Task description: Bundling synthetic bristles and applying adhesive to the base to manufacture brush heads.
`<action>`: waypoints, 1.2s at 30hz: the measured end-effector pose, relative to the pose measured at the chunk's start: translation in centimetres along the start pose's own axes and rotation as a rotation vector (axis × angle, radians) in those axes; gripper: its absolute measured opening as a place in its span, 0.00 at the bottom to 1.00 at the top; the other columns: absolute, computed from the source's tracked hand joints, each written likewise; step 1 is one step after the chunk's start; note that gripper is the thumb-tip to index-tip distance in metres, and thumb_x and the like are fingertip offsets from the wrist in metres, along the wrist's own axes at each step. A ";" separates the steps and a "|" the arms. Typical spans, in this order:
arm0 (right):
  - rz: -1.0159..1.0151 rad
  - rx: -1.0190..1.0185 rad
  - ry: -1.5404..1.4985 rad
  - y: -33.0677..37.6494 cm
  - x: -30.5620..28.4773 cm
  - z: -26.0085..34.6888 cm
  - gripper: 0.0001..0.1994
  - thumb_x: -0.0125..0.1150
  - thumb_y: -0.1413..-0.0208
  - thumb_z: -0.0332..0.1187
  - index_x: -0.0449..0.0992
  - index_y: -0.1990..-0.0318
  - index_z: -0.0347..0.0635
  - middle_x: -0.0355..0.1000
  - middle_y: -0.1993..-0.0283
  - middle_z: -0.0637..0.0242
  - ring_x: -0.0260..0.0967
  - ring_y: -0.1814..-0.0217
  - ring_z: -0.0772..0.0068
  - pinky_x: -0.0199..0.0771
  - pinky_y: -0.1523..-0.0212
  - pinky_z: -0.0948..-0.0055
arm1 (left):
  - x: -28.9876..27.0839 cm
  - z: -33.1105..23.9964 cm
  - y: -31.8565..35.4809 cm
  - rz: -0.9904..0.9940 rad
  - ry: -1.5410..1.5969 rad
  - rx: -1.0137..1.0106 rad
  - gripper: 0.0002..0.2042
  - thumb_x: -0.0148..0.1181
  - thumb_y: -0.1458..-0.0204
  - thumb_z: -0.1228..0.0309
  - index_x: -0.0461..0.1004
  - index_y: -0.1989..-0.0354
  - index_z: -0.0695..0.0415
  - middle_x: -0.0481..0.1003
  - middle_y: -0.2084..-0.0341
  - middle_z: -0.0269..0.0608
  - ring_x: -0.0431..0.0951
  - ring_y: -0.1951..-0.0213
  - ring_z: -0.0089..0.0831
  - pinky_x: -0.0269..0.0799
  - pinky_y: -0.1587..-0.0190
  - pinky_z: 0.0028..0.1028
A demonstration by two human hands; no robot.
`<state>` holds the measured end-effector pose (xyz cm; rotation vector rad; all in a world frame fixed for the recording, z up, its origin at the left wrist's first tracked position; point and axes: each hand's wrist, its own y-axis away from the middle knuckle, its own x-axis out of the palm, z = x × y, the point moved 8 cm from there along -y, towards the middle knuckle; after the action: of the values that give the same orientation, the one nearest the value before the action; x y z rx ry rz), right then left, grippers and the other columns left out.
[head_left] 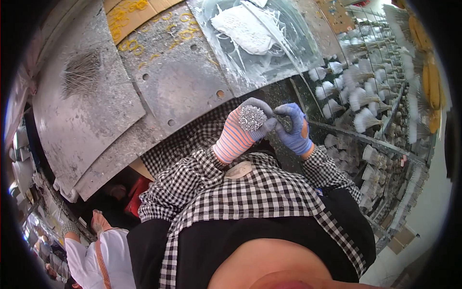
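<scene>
My left hand [240,130], in a pink-and-grey striped glove, is closed around a bundle of thin grey bristles [252,117] seen end-on as a speckled round tuft. My right hand [294,129], in a blue glove, is right beside it, its fingertips pinched at the bundle's right edge. Both hands are held close in front of my chest, above the checked sleeves and dark apron. Whether the right fingers hold a few bristles is too small to tell.
A worn grey metal worktable [178,77] lies ahead, with a loose pile of thin wires [82,72], yellow rings [130,19] and a white glue-smeared sheet [250,33]. Racks of white brush tufts [361,96] stand at right. Another person's gloved hand and white sleeve [103,241] show at lower left.
</scene>
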<state>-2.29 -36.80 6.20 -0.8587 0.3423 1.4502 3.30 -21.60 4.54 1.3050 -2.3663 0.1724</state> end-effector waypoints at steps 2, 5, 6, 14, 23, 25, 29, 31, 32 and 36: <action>0.018 0.097 -0.028 1.1 0.9 -0.9 0.18 0.67 0.53 0.22 0.74 0.53 0.40 0.73 0.58 0.59 0.74 0.57 0.59 0.75 0.56 0.65 | 0.5 1.1 0.2 0.020 0.030 -0.021 0.12 0.71 0.48 0.71 0.74 0.59 0.57 0.76 0.72 0.28 0.75 0.68 0.15 0.72 0.63 0.18; 0.067 0.162 -0.144 1.7 2.3 -1.5 0.18 0.67 0.52 0.23 0.74 0.52 0.39 0.74 0.58 0.59 0.75 0.57 0.60 0.75 0.56 0.66 | 0.9 2.7 0.7 0.040 0.110 -0.060 0.11 0.72 0.48 0.69 0.76 0.63 0.57 0.77 0.73 0.28 0.75 0.69 0.15 0.72 0.64 0.18; 0.120 0.198 -0.158 1.8 2.9 -1.6 0.18 0.66 0.52 0.23 0.74 0.52 0.38 0.74 0.57 0.58 0.75 0.57 0.61 0.76 0.55 0.67 | 0.9 3.0 0.7 0.051 0.091 -0.062 0.11 0.72 0.48 0.68 0.76 0.64 0.57 0.77 0.73 0.28 0.75 0.69 0.15 0.72 0.65 0.18; 0.207 0.271 -0.219 2.9 5.6 -3.4 0.19 0.64 0.52 0.24 0.73 0.50 0.36 0.74 0.55 0.57 0.75 0.54 0.60 0.76 0.53 0.66 | 0.2 4.1 0.9 0.020 0.100 -0.054 0.10 0.72 0.48 0.68 0.76 0.64 0.57 0.76 0.73 0.28 0.74 0.69 0.14 0.72 0.65 0.18; 0.289 0.175 -0.164 3.6 7.4 -3.9 0.28 0.67 0.55 0.35 0.69 0.44 0.36 0.71 0.52 0.53 0.72 0.52 0.51 0.73 0.50 0.60 | -0.1 4.4 0.9 0.038 0.124 -0.097 0.09 0.71 0.47 0.71 0.76 0.64 0.58 0.78 0.70 0.30 0.76 0.67 0.16 0.74 0.63 0.18; 0.280 0.170 -0.171 3.7 7.8 -3.8 0.29 0.67 0.55 0.35 0.69 0.43 0.36 0.71 0.52 0.53 0.72 0.52 0.51 0.73 0.50 0.60 | -0.2 4.5 0.9 0.034 0.136 -0.112 0.09 0.70 0.47 0.72 0.75 0.64 0.59 0.78 0.69 0.31 0.78 0.66 0.17 0.76 0.62 0.19; 0.275 0.267 -0.305 4.6 8.8 -4.6 0.29 0.68 0.53 0.37 0.69 0.42 0.38 0.72 0.53 0.53 0.73 0.52 0.51 0.73 0.49 0.58 | -0.1 4.1 0.6 0.074 0.000 -0.082 0.10 0.71 0.47 0.72 0.75 0.63 0.61 0.78 0.67 0.33 0.80 0.63 0.22 0.76 0.50 0.26; 0.283 0.273 -0.304 4.9 9.2 -4.9 0.29 0.69 0.52 0.38 0.69 0.43 0.38 0.72 0.53 0.53 0.73 0.51 0.51 0.73 0.49 0.58 | 0.1 3.6 0.5 0.084 -0.053 -0.029 0.10 0.71 0.48 0.71 0.75 0.62 0.61 0.78 0.67 0.34 0.80 0.62 0.23 0.75 0.46 0.29; 0.261 0.235 -0.303 5.1 9.3 -5.0 0.26 0.68 0.51 0.37 0.70 0.45 0.39 0.72 0.54 0.54 0.73 0.52 0.51 0.73 0.50 0.58 | 0.1 3.6 0.5 0.082 -0.036 -0.041 0.10 0.70 0.47 0.71 0.75 0.63 0.61 0.78 0.67 0.36 0.80 0.62 0.24 0.73 0.43 0.32; 0.300 0.159 -0.264 4.5 8.5 -4.1 0.18 0.65 0.47 0.34 0.72 0.50 0.39 0.72 0.54 0.54 0.72 0.53 0.51 0.72 0.51 0.59 | -0.1 3.4 0.4 0.087 0.073 -0.004 0.15 0.73 0.50 0.64 0.76 0.62 0.59 0.78 0.69 0.33 0.77 0.65 0.20 0.74 0.58 0.23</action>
<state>-4.22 -34.00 -3.72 -0.4932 0.3919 1.7654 2.00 -22.31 1.48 1.1741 -2.3617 0.2368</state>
